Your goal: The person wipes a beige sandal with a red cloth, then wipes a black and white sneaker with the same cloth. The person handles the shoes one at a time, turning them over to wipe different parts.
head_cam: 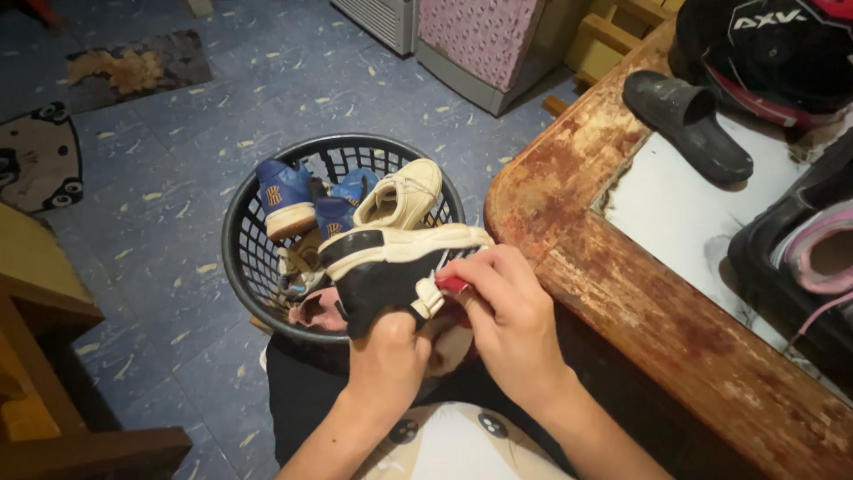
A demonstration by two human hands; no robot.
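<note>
My left hand (384, 356) grips a black and cream shoe (384, 267) from below, holding it over a round black mesh basket (238, 240). My right hand (506, 322) pinches a small red thing (454, 285) against the shoe's right side; what it is I cannot tell. In the basket lie a blue shoe with a cream sole (286, 197), a second blue shoe (345, 206), a cream shoe (402, 194) and a pink item (313, 311) low down.
A worn wooden table (640, 302) with a pale inset top stands at the right, bearing a black slide sandal (689, 124), a dark helmet (773, 53) and a pink shoe (822, 253) in a black tub. Wooden furniture (35, 373) is at the left, mats (133, 67) on the blue floor.
</note>
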